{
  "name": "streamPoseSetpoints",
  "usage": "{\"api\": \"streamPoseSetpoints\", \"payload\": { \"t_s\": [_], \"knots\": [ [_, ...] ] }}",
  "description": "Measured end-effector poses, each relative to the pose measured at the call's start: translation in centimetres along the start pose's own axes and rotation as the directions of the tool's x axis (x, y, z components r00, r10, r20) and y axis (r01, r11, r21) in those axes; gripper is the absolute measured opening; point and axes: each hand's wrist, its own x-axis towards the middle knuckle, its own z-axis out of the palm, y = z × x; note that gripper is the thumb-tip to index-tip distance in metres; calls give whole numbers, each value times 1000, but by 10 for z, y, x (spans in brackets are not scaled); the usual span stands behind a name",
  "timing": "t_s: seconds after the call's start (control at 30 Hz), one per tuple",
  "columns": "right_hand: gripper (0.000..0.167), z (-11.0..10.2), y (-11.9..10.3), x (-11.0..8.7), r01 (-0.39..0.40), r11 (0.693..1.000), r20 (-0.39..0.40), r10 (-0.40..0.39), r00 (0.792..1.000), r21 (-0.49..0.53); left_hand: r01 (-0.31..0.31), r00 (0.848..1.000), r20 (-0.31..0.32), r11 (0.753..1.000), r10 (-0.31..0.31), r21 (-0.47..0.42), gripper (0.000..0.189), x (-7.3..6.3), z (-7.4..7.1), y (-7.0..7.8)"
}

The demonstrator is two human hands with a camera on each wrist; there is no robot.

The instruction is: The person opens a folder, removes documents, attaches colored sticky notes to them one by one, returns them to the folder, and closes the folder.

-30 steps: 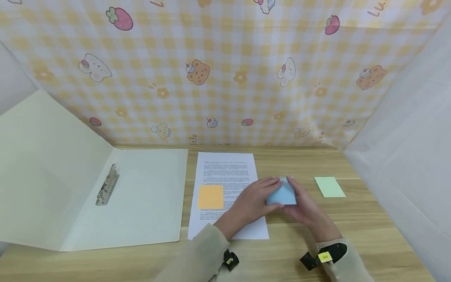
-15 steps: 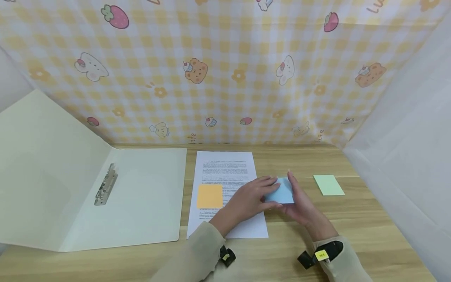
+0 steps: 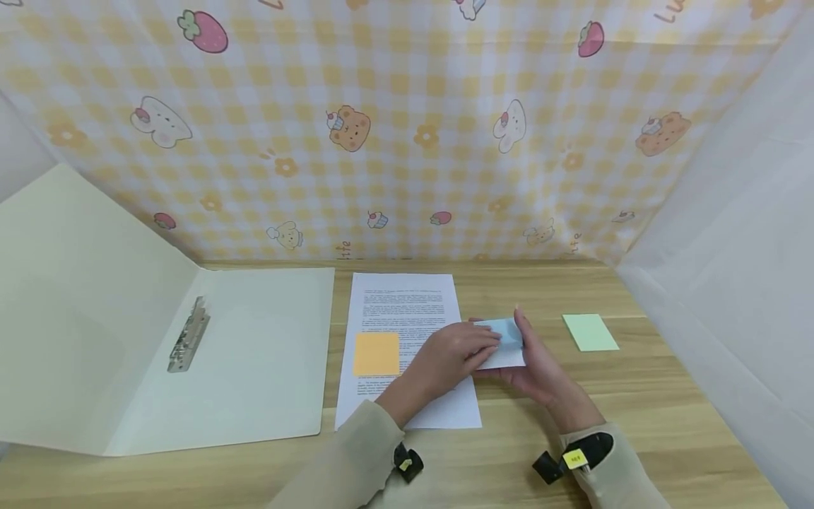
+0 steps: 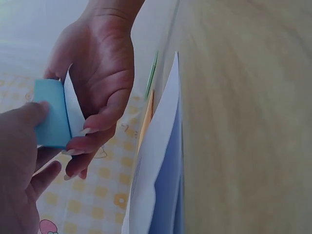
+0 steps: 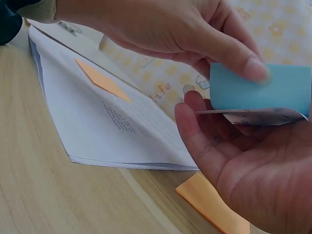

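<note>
Blue pad [image 3: 511, 331]: near strip now shows white
Left grip [image 3: 450, 355]: pinching it
Right grip [image 3: 539, 370]: cupping it
Peeling: likely underway; steadiness next

The head view faced forward and down from well above the blue notepad [image 3: 511, 334]; the wrist views faced it low and close from either side, sharing the checked cloth [image 3: 407, 170] behind it.

In the head view, a yellow gingham cloth [image 3: 407, 177] hung at twelve o'clock, an open folder [image 3: 267, 353] with a metal clip [image 3: 188, 338] occupied eight, printed sheets [image 3: 413, 311] bearing an orange square [image 3: 376, 353] lay at six, and a green square [image 3: 591, 332] lay at four on the wood-grained table [image 3: 521, 290].
</note>
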Motion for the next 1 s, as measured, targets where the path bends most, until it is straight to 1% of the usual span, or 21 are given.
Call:
{"api": "streamPoseSetpoints", "payload": {
  "t_s": [0.07, 0.1, 0.13, 0.17, 0.2, 0.23, 0.27, 0.3, 0.33, 0.37, 0.4, 0.43, 0.47, 0.5, 0.57, 0.63, 0.7, 0.77, 0.83, 0.9, 1.0],
  "knots": [
    [74, 0, 1, 1, -4, 1000, -16, 3, 1000, -25, 63, 996, -51, 993, -68, -96, 16, 1, 2, -1],
    [71, 1, 1, 1, -8, 1000, -26, 7, 1000, -30, 110, 991, -62, 978, -122, -175, 15, 1, 2, -1],
    [66, 0, 2, 1, -8, 999, -27, 7, 1000, -37, 167, 980, -58, 949, -189, -267, 14, 1, 3, -1],
    [62, 0, 2, 1, -6, 999, -17, 5, 1000, -42, 231, 964, -37, 904, -262, -360, 13, 2, 2, -1],
    [58, 0, 2, 1, -4, 999, -1, 4, 1000, -44, 296, 942, -7, 843, -335, -449, 13, 2, 2, -1],
    [55, -1, 3, 0, -2, 999, 22, 3, 1000, -45, 358, 915, 31, 776, -401, -519, 13, 2, 1, -2],
    [53, -2, 3, 0, 4, 999, 53, -2, 999, -49, 411, 888, 72, 711, -455, -570, 14, 3, 0, -2],
    [53, -4, 4, 0, 12, 999, 88, -8, 996, -50, 455, 861, 115, 650, -495, -608, 15, 3, 0, -3],
    [55, -5, 5, 0, 23, 999, 130, -17, 991, -47, 486, 842, 153, 602, -518, -634, 17, 3, -2, -4],
    [57, -6, 5, 0, 33, 999, 165, -26, 986, -43, 509, 827, 186, 566, -530, -649, 18, 3, -3, -5],
    [58, -8, 6, 1, 43, 998, 195, -34, 980, -42, 524, 818, 213, 540, -534, -659, 19, 4, -4, -5],
    [59, -10, 8, 0, 53, 998, 220, -43, 974, -41, 535, 813, 235, 523, -533, -663, 21, 4, -5, -6],
    [59, -11, 9, 0, 63, 997, 241, -51, 969, -41, 544, 808, 252, 510, -533, -666, 21, 4, -6, -6],
    [59, -13, 10, 0, 66, 997, 250, -54, 967, -40, 550, 804, 262, 503, -533, -666, 22, 4, -7, -6],
    [52, -15, 11, -1, 65, 997, 252, -51, 966, -47, 559, 795, 257, 497, -550, -664, 22, 4, -8, -6],
    [43, -16, 12, -3, 47, 997, 234, -32, 972, -62, 558, 790, 238, 503, -565, -660, 23, 4, -8, -7],
    [36, -16, 12, -4, 19, 997, 203, -3, 979, -76, 545, 793, 210, 512, -572, -664, 24, 4, -7, -7],
    [36, -16, 11, -5, -13, 996, 162, 28, 986, -92, 535, 794, 192, 515, -576, -670, 26, 4, -8, -7],
    [41, -16, 11, -5, -43, 992, 130, 58, 990, -115, 534, 793, 174, 528, -583, -660, 26, 5, -9, -7],
    [47, -16, 10, -6, -73, 988, 109, 88, 990, -139, 535, 790, 152, 548, -594, -643, 27, 5, -10, -7],
    [55, -15, 9, -7, -109, 980, 115, 129, 985, -165, 543, 781, 114, 579, -614, -608, 27, 5, -11, -7]
  ]
}}
